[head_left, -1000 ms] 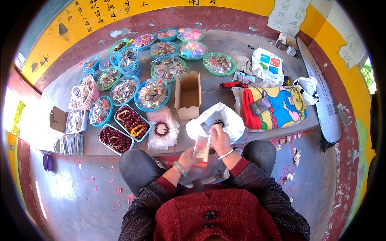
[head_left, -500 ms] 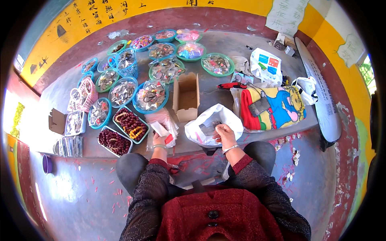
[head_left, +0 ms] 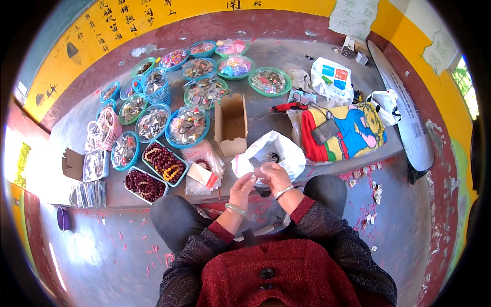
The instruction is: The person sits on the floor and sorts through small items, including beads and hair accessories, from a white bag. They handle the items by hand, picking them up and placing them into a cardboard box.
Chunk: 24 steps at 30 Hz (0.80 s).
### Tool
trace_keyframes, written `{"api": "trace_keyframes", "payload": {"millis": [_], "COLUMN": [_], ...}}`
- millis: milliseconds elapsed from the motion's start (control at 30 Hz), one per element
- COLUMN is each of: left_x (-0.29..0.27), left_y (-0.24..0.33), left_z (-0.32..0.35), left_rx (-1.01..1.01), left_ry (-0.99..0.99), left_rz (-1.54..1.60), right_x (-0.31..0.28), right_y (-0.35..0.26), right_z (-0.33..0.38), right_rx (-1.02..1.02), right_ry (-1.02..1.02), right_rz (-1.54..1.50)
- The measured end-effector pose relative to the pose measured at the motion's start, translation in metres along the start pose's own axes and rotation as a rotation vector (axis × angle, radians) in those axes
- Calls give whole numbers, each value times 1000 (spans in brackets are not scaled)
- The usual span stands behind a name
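Observation:
My left hand (head_left: 242,191) and my right hand (head_left: 276,180) meet in front of me, fingertips pinched close together. Something small and pale sits between them, too small to make out. Just beyond stands an open white plastic bag (head_left: 292,158) with dark, ring-shaped pieces (head_left: 274,157) inside. To the left, a white and red card (head_left: 203,175) rests on a pile of clear plastic sachets (head_left: 197,190). A dark red bead bracelet (head_left: 203,163) lies beside the card.
Two trays of dark red bead strings, one upper (head_left: 163,162) and one lower (head_left: 144,185), lie to the left. Behind them stand several basins of packets, such as a blue basin (head_left: 187,126). An open cardboard box (head_left: 230,125) and a colourful folded blanket (head_left: 345,132) flank the white bag.
My left hand has let go of the white and red card, leaving it on the sachets, and has moved right to my right hand. My right hand has drawn slightly nearer to me.

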<state>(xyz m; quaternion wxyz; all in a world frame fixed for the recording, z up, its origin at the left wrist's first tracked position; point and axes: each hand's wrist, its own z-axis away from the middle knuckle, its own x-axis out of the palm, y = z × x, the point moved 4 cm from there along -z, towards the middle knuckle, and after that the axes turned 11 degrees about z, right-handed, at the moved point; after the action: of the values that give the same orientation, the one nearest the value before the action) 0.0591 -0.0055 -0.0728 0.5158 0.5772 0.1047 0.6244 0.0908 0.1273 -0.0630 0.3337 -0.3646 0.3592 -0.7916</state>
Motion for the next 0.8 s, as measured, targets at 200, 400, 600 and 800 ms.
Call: {"api": "trace_keyframes", "payload": {"millis": [200, 400, 600, 800], "left_x": [-11, -10, -20, -30], "left_y": [25, 61, 32, 21], "left_z": [0, 19, 17, 8], "left_rx": [10, 10, -180, -286], "left_ry": [86, -191, -209, -131], "left_rz": [-80, -402, -374, -162], "right_x": [6, 1, -13, -19], "right_y": [5, -8, 15, 20], "right_z": [17, 38, 20, 13], "right_rx": [47, 80, 91, 79], "right_ry": [-152, -357, -408, -331], "right_rz": [58, 350, 475, 445]}}
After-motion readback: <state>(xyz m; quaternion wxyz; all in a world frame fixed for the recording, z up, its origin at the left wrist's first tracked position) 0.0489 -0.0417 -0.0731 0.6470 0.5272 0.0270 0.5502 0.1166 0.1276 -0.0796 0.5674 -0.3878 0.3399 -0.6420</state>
